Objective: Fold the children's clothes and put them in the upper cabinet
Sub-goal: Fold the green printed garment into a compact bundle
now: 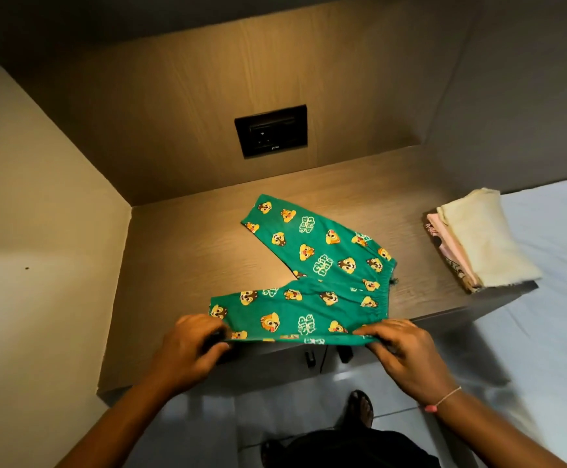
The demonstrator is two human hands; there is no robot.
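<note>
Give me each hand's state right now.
left hand: pinches green pants at the near leg's cuff.
right hand: pinches the green pants near the waistband.

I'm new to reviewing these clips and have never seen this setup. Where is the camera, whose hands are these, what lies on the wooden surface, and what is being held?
There is no machine here. A person wears one wide-angle camera on the head, so this single picture looks forward and down at their own two bare hands. On the wooden desk lie small green trousers printed with cartoon chipmunks, their two legs spread apart. The left hand pinches the cuff end of the nearer leg, and the right hand grips the nearer edge at the waistband end. At the desk's right end sits a stack of folded clothes. A dark socket panel is set in the back wall.
</note>
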